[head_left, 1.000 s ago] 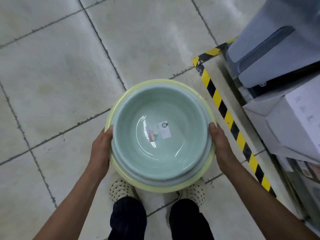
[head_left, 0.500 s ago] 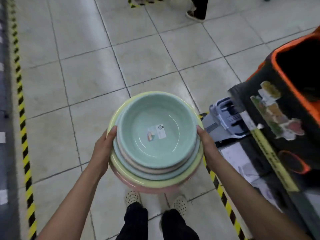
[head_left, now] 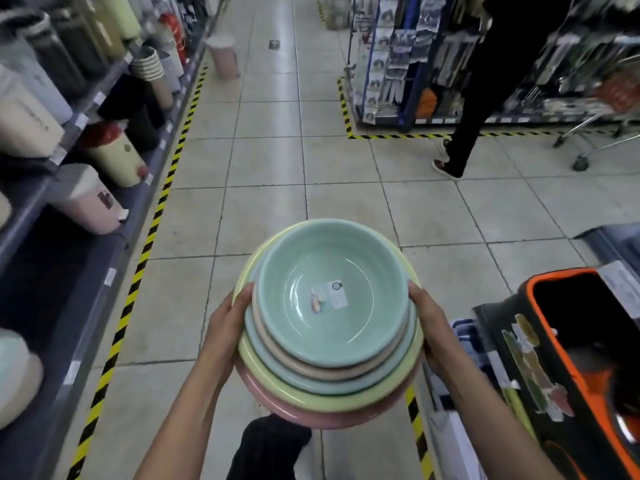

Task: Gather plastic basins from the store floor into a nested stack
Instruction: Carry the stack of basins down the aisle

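View's swung up to the aisle; left hand (head_left: 227,318) and right hand (head_left: 427,317) clamp the basin stack (head_left: 329,327), which tilts and could slide if the grip loosens.

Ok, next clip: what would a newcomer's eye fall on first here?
The nested stack of basins, mint on top and pink at the bottom, held low in the centre by the left hand and right hand. Then the yellow-black floor tape along the left shelves, and a passer-by's legs upper right.
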`<state>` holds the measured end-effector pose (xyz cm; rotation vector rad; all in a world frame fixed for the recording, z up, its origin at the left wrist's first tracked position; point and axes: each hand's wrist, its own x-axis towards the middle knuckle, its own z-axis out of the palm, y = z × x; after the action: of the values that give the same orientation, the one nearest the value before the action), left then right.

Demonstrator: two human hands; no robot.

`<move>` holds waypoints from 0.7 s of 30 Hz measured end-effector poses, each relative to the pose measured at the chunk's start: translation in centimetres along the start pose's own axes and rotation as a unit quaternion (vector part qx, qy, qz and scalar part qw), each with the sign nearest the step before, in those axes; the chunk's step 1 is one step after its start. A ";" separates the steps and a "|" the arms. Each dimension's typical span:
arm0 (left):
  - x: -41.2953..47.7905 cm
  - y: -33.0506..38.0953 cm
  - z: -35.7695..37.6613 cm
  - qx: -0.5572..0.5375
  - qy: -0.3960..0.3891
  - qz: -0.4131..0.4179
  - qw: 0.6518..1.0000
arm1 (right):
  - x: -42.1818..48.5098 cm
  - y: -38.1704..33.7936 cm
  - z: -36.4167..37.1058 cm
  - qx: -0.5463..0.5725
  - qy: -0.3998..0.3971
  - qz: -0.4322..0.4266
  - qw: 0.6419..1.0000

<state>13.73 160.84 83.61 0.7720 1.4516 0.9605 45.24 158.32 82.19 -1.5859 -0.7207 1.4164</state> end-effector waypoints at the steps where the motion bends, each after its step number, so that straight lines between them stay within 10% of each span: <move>1: 0.7 0.6 -0.5 -0.005 0.007 0.000 1.000 | 0.7 -1.0 0.9 -0.007 -0.008 -0.006 1.000; 21: 25.7 14.2 -15.6 -0.079 0.090 -0.003 0.993 | 25.1 -18.7 27.7 -0.117 -0.111 -0.027 0.987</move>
<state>-5.48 187.98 84.63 0.5761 1.5106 1.1497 25.25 194.62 87.42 -1.5847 -1.0870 1.5278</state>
